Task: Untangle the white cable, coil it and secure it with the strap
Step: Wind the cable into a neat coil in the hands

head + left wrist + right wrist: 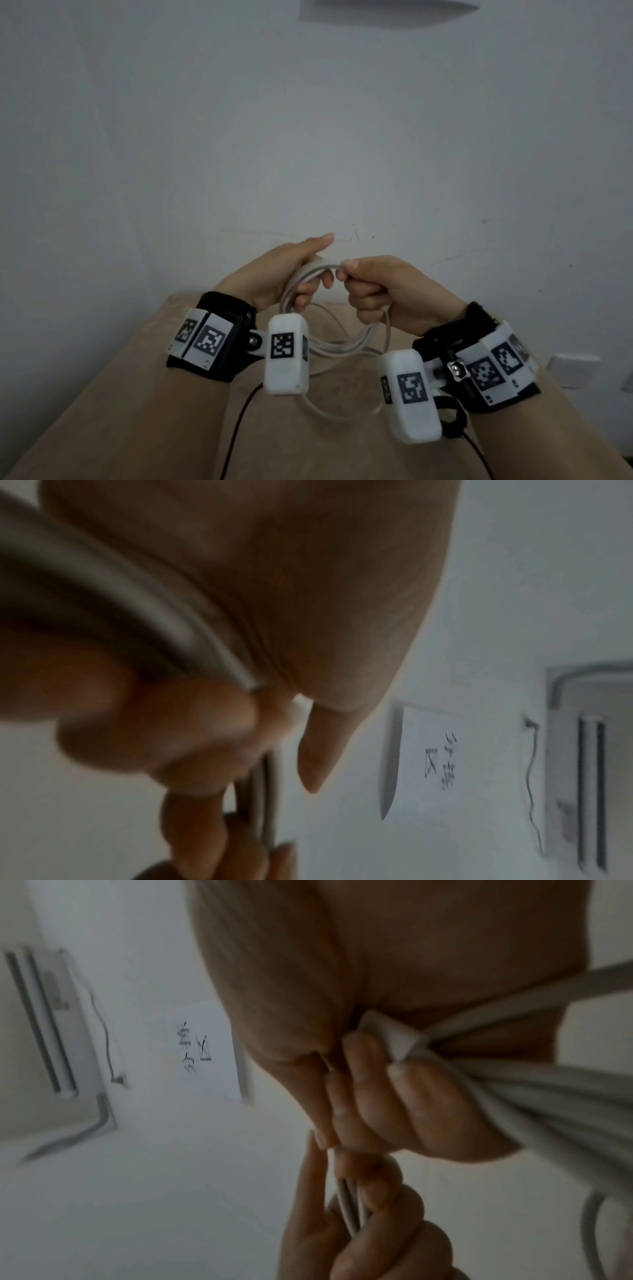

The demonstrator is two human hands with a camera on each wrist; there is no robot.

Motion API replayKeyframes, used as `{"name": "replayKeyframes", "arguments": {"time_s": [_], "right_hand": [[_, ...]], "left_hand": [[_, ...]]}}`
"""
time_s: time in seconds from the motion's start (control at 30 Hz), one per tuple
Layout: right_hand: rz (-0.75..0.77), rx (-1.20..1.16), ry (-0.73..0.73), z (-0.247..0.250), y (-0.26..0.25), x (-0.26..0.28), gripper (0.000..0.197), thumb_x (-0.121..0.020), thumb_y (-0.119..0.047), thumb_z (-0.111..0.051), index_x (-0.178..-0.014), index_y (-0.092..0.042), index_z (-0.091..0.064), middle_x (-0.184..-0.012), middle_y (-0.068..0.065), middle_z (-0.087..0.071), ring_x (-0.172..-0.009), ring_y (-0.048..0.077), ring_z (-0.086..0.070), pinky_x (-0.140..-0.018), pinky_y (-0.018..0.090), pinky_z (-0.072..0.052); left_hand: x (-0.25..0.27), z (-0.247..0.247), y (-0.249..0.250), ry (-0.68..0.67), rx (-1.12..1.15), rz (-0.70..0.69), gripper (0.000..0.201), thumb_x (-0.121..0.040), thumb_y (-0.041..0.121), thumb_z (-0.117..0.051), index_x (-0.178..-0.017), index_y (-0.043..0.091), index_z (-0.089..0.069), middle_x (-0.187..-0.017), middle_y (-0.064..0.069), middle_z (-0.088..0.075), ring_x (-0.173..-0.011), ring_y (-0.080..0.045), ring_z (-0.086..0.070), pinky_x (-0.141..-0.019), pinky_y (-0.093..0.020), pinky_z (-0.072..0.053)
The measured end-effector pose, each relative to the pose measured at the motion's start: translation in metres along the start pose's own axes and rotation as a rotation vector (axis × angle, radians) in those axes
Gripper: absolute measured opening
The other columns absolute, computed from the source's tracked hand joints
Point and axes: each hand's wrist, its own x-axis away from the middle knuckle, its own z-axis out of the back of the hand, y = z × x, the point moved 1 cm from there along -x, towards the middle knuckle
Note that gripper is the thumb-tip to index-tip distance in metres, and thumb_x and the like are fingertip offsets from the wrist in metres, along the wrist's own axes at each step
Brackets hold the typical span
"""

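Observation:
Both hands hold the white cable [342,346] up in front of a white wall, wound into several loops that hang between the wrists. My left hand [308,274] curls its fingers round the top of the bundle, with one finger stretched out straight above it. Just to its right, my right hand [356,284] pinches the same strands between thumb and curled fingers. In the right wrist view a small flat white piece [387,1037] sits at the right fingertips where the strands [548,1091] meet; whether it is the strap or a plug I cannot tell. The left wrist view shows the blurred cable [137,601] crossing the palm.
A tan cushioned surface [137,394] lies below the hands. Black wires [239,428] hang from the wrist cameras. On the wall are a socket plate [572,370], a paper sign [421,764] and an air conditioner [589,764].

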Motion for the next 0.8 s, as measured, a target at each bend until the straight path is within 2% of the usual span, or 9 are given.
{"name": "replayKeyframes", "arguments": {"time_s": [0.1, 0.17, 0.27, 0.37, 0.47, 0.57, 0.67, 0.8], "right_hand": [[-0.043, 0.086, 0.022, -0.002, 0.002, 0.001, 0.031, -0.099, -0.021, -0.041, -0.078, -0.007, -0.058, -0.048, -0.01, -0.026, -0.039, 0.003, -0.019, -0.042, 0.019, -0.018], [-0.038, 0.065, 0.052, -0.002, 0.001, 0.001, 0.03, -0.099, -0.021, -0.04, -0.078, -0.007, -0.056, -0.047, -0.01, -0.028, -0.038, 0.003, -0.021, -0.04, 0.017, -0.02], [-0.005, 0.031, 0.084, -0.003, -0.002, 0.0, 0.03, -0.098, -0.023, -0.041, -0.083, -0.004, -0.058, -0.049, -0.006, -0.031, -0.039, 0.005, -0.024, -0.04, 0.017, -0.026], [0.036, -0.045, 0.105, 0.0, -0.004, 0.0, 0.038, -0.093, -0.035, -0.044, -0.092, -0.001, -0.061, -0.054, 0.0, -0.044, -0.042, 0.01, -0.035, -0.045, 0.022, -0.035], [0.064, -0.193, 0.119, 0.005, -0.007, 0.001, 0.051, -0.092, -0.047, -0.04, -0.097, -0.002, -0.064, -0.067, 0.008, -0.061, -0.049, 0.016, -0.052, -0.053, 0.028, -0.048], [0.069, -0.318, 0.122, 0.007, -0.009, 0.004, 0.06, -0.092, -0.053, -0.036, -0.103, -0.001, -0.065, -0.083, 0.017, -0.07, -0.058, 0.022, -0.063, -0.061, 0.033, -0.056], [0.066, -0.293, 0.122, 0.007, -0.01, 0.006, 0.065, -0.093, -0.055, -0.033, -0.112, 0.0, -0.064, -0.093, 0.02, -0.071, -0.066, 0.025, -0.067, -0.066, 0.037, -0.057], [0.082, -0.233, 0.152, 0.008, -0.01, 0.006, 0.063, -0.092, -0.056, -0.035, -0.113, -0.002, -0.061, -0.097, 0.02, -0.071, -0.071, 0.028, -0.067, -0.069, 0.039, -0.056]], "left_hand": [[-0.001, -0.01, 0.001, 0.024, -0.22, 0.007, 0.052, -0.09, 0.059, -0.046, -0.061, 0.016, -0.052, -0.042, 0.007, -0.027, -0.036, -0.008, -0.02, -0.038, -0.017, -0.02], [-0.003, -0.013, 0.001, 0.058, -0.247, -0.027, 0.05, -0.091, 0.057, -0.047, -0.058, 0.02, -0.048, -0.045, 0.008, -0.025, -0.038, -0.007, -0.016, -0.038, -0.017, -0.015], [-0.007, -0.014, 0.0, 0.115, -0.156, -0.083, 0.048, -0.09, 0.053, -0.052, -0.053, 0.022, -0.049, -0.047, 0.009, -0.022, -0.038, -0.006, -0.014, -0.038, -0.016, -0.011], [-0.01, -0.016, 0.0, 0.201, -0.044, -0.12, 0.045, -0.088, 0.05, -0.057, -0.055, 0.02, -0.055, -0.047, 0.009, -0.022, -0.039, -0.006, -0.014, -0.039, -0.018, -0.009], [-0.012, -0.014, 0.0, 0.271, 0.017, -0.15, 0.051, -0.088, 0.05, -0.058, -0.05, 0.024, -0.034, -0.045, 0.009, -0.021, -0.039, -0.007, -0.014, -0.039, -0.019, -0.009], [-0.012, -0.012, 0.001, 0.296, 0.08, -0.155, 0.053, -0.088, 0.05, -0.058, -0.052, 0.025, -0.027, -0.046, 0.009, -0.02, -0.038, -0.007, -0.013, -0.042, -0.022, -0.008], [-0.012, -0.01, 0.001, 0.305, 0.117, -0.162, 0.054, -0.088, 0.049, -0.058, -0.05, 0.026, -0.027, -0.046, 0.009, -0.02, -0.038, -0.007, -0.013, -0.04, -0.021, -0.008], [-0.01, -0.004, 0.002, 0.333, 0.224, -0.177, 0.052, -0.09, 0.048, -0.057, -0.056, 0.025, -0.025, -0.047, 0.009, -0.018, -0.038, -0.007, -0.012, -0.041, -0.021, -0.008]]}}
